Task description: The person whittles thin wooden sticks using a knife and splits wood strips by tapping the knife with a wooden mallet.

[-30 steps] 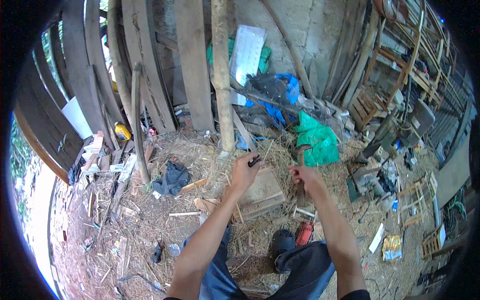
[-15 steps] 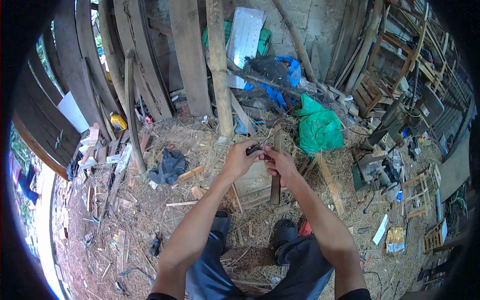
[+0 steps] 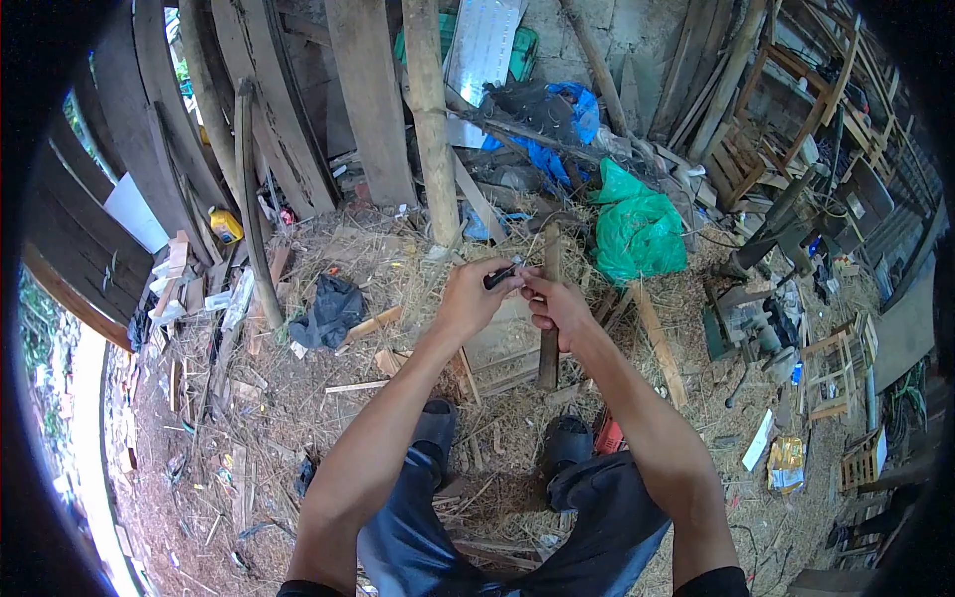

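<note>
My left hand [image 3: 472,297] is closed around a small black tool [image 3: 500,276], with its pale end toward my right hand. The tool's exact kind is not clear. My right hand [image 3: 559,308] has curled fingers, and its fingertips meet those of my left hand near the tool's end. Whatever they pinch is too small to make out. A dark wooden strip [image 3: 549,370] runs behind my right hand, showing above and below it. I cannot tell whether the hand touches it.
Straw and wood scraps litter the ground around my feet. A wooden post [image 3: 428,129] stands ahead, with a green plastic bag [image 3: 640,237] to its right. A black plastic bag [image 3: 333,313] lies to the left. A machine with a crank [image 3: 761,333] stands at right.
The view has tilted slightly downward, so the surroundings sit higher in the picture. The black tool in my left hand has turned a little, and both hands stay together.
</note>
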A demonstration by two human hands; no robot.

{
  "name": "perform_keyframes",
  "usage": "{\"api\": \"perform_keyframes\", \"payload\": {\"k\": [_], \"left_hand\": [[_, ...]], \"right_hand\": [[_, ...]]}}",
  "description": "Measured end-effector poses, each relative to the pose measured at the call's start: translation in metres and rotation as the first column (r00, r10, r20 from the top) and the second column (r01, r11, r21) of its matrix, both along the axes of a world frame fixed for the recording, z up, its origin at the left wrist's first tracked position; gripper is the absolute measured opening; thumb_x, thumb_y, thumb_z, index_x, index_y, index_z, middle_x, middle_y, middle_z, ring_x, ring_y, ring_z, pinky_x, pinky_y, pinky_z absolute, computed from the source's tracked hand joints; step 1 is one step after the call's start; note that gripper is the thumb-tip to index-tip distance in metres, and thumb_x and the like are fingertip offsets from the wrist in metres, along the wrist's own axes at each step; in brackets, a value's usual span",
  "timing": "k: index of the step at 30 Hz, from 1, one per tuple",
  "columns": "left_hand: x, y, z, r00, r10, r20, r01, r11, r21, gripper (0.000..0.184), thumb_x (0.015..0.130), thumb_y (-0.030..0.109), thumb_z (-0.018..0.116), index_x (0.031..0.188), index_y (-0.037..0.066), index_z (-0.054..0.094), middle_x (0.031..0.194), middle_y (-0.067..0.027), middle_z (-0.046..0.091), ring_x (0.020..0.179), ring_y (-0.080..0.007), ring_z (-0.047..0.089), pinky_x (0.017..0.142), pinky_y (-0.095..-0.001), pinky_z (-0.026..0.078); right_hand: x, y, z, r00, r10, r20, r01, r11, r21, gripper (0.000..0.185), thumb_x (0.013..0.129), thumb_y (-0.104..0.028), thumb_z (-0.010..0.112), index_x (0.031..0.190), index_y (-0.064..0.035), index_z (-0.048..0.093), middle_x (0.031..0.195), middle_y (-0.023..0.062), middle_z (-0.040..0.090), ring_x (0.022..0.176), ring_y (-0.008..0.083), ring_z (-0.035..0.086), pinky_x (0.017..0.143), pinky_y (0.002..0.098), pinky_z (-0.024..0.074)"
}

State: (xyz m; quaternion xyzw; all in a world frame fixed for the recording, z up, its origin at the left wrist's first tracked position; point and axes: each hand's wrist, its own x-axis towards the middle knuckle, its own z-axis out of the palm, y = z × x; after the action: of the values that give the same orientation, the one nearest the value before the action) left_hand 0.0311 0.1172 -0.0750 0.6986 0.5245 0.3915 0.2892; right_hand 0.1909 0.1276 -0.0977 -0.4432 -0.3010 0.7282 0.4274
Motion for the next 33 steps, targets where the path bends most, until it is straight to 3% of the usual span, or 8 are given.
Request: {"api": "perform_keyframes", "payload": {"k": [6, 8, 12, 15, 17, 21, 23, 33], "left_hand": [[0.004, 0.006, -0.004, 1.000, 0.012, 0.014, -0.014, 0.993, 0.116, 0.027, 0.082, 0.020, 0.068, 0.099, 0.000, 0.064, 0.079, -0.0148, 0.067, 0.072, -0.0204, 0.064, 0.066, -0.0324, 0.048], [0.006, 0.004, 0.000, 0.999, 0.010, 0.051, -0.012, 0.999, 0.036, 0.026, 0.082, 0.020, 0.068, 0.099, 0.001, 0.064, 0.078, -0.0141, 0.066, 0.070, -0.0193, 0.062, 0.065, -0.0316, 0.047], [0.004, 0.002, 0.007, 0.999, -0.018, 0.029, 0.021, 0.997, -0.072, 0.024, 0.082, 0.019, 0.068, 0.097, 0.001, 0.065, 0.081, -0.0140, 0.066, 0.070, -0.0166, 0.060, 0.064, -0.0309, 0.047], [-0.001, 0.001, 0.006, 0.990, -0.132, -0.049, 0.134, 0.990, 0.053, 0.024, 0.087, 0.020, 0.063, 0.103, 0.002, 0.064, 0.082, -0.0094, 0.065, 0.066, -0.0135, 0.056, 0.061, -0.0298, 0.045], [-0.002, 0.001, 0.007, 0.942, -0.157, 0.297, 0.180, 0.982, -0.052, 0.028, 0.092, 0.022, 0.055, 0.113, 0.004, 0.059, 0.080, -0.0038, 0.061, 0.062, -0.0097, 0.050, 0.057, -0.0267, 0.042], [-0.005, 0.004, 0.006, 0.937, -0.194, 0.291, 0.237, 0.964, -0.123, 0.031, 0.096, 0.022, 0.048, 0.122, 0.005, 0.052, 0.077, -0.0003, 0.058, 0.060, -0.0072, 0.045, 0.054, -0.0232, 0.038], [-0.005, 0.008, 0.001, 0.968, -0.205, 0.147, 0.222, 0.969, -0.111, 0.029, 0.094, 0.023, 0.049, 0.118, 0.009, 0.057, 0.080, -0.0081, 0.064, 0.071, -0.0144, 0.058, 0.067, -0.0315, 0.045], [0.002, 0.002, 0.005, 0.991, -0.130, 0.023, 0.129, 0.990, 0.053, 0.028, 0.093, 0.020, 0.053, 0.115, 0.002, 0.058, 0.086, -0.0066, 0.064, 0.064, -0.0102, 0.053, 0.060, -0.0274, 0.045]], "right_hand": [[0.009, -0.008, 0.016, 0.997, 0.031, 0.075, -0.042, 0.989, 0.143, 0.018, 0.087, -0.013, 0.059, 0.103, -0.0041, 0.060, 0.066, -0.0025, 0.052, 0.044, 0.0031, 0.033, 0.036, 0.0209, 0.0241], [0.007, -0.013, 0.016, 0.952, 0.008, 0.306, -0.087, 0.965, 0.248, 0.020, 0.087, -0.014, 0.060, 0.103, -0.0029, 0.061, 0.064, -0.0011, 0.054, 0.043, 0.0034, 0.036, 0.035, 0.0217, 0.0267], [0.005, -0.013, 0.008, 0.937, -0.060, 0.344, -0.049, 0.953, 0.299, 0.020, 0.087, -0.016, 0.061, 0.100, -0.0017, 0.062, 0.061, -0.0008, 0.054, 0.043, 0.0043, 0.039, 0.036, 0.0230, 0.0303], [0.007, -0.007, 0.000, 0.928, -0.122, 0.352, -0.008, 0.938, 0.347, 0.022, 0.087, -0.018, 0.061, 0.102, -0.0004, 0.062, 0.061, -0.0008, 0.054, 0.043, 0.0054, 0.041, 0.036, 0.0237, 0.0331], [0.010, -0.003, -0.006, 0.938, -0.121, 0.324, 0.006, 0.942, 0.336, 0.022, 0.088, -0.017, 0.060, 0.103, -0.0005, 0.062, 0.062, -0.0005, 0.054, 0.043, 0.0056, 0.042, 0.036, 0.0240, 0.0335], [0.010, -0.004, -0.002, 0.943, -0.162, 0.290, 0.051, 0.933, 0.356, 0.022, 0.089, -0.017, 0.059, 0.104, -0.0012, 0.062, 0.060, -0.0002, 0.053, 0.042, 0.0057, 0.041, 0.036, 0.0236, 0.0330], [0.013, -0.005, 0.003, 0.949, -0.121, 0.290, 0.031, 0.954, 0.297, 0.023, 0.089, -0.019, 0.059, 0.105, -0.0024, 0.062, 0.056, -0.0020, 0.048, 0.041, 0.0057, 0.038, 0.036, 0.0236, 0.0308], [0.012, -0.010, 0.010, 0.965, -0.081, 0.248, 0.009, 0.960, 0.279, 0.019, 0.091, -0.022, 0.059, 0.095, -0.0043, 0.058, 0.053, -0.0052, 0.037, 0.040, 0.0037, 0.029, 0.036, 0.0225, 0.0230]]}}
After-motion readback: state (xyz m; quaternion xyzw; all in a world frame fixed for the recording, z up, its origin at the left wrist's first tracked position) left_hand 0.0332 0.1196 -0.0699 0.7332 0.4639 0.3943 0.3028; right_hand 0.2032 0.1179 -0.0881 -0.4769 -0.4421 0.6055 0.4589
